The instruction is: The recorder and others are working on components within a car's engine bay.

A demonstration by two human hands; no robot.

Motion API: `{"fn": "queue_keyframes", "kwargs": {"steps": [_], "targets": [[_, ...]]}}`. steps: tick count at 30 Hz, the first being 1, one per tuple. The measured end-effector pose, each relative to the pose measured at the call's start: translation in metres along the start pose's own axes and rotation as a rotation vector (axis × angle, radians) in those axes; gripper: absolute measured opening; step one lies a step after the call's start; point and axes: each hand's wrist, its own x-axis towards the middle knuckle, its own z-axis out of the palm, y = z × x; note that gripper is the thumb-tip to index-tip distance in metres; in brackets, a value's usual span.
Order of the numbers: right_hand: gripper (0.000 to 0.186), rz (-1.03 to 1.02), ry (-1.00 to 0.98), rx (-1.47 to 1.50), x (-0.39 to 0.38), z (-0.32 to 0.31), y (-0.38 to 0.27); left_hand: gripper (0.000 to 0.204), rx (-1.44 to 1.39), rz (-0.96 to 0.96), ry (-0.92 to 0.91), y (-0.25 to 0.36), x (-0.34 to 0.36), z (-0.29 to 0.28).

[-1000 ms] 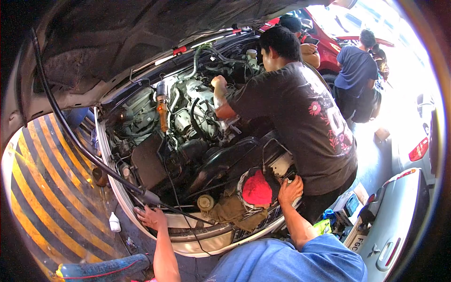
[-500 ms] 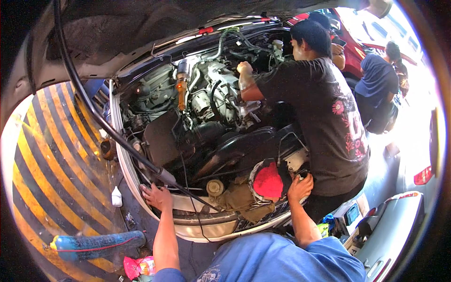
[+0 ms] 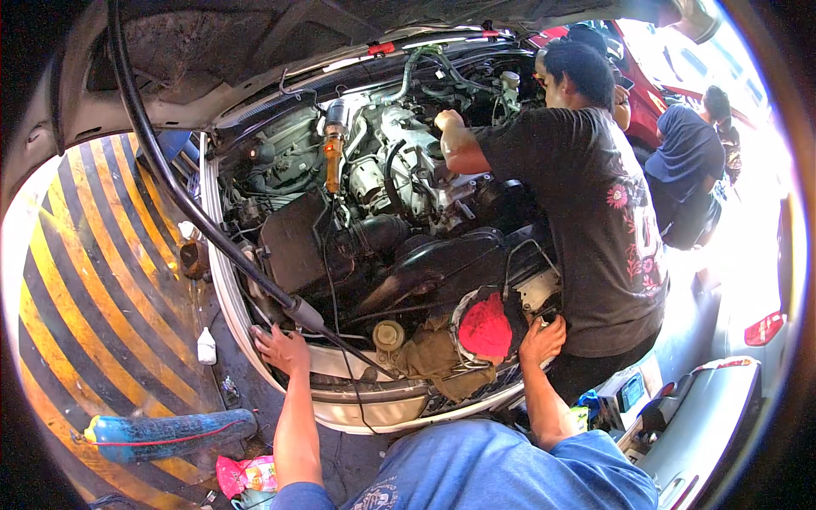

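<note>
My left hand [image 3: 283, 349] lies on the front left edge of a car's open engine bay, fingers apart, beside the foot of a black prop strut [image 3: 225, 242]. At the front right corner my right hand [image 3: 542, 342] has its fingers curled round something small and dark that I cannot make out. Just left of it sits a round container [image 3: 463, 313] with a bright pink cloth [image 3: 485, 328] in it. A brown rag [image 3: 439, 357] and a round tan cap [image 3: 388, 337] lie along the front edge between my hands.
A co-worker in a black shirt [image 3: 595, 229] leans over the engine [image 3: 404, 153] from the right, one arm reaching in. An orange work lamp [image 3: 331, 161] hangs over the bay. A blue gas cylinder [image 3: 174, 435] and a white bottle [image 3: 206, 347] are on the floor at left.
The view has shifted slightly. The co-worker's head has moved a little to the right, and their hand stays over the engine. My hands keep their places on the car's front edge.
</note>
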Motion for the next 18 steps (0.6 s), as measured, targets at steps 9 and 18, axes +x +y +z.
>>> {"fn": "queue_keyframes", "kwargs": {"steps": [9, 18], "targets": [[0.058, -0.008, 0.011, -0.048, 0.0013, 0.0027, 0.0013, 0.046, 0.013, 0.005, 0.012, 0.0003, 0.0011, -0.0003], [0.056, 0.029, -0.027, -0.044, 0.0033, 0.0010, -0.0007, 0.045, 0.024, 0.008, 0.040, -0.0012, 0.0030, 0.0025]]}}
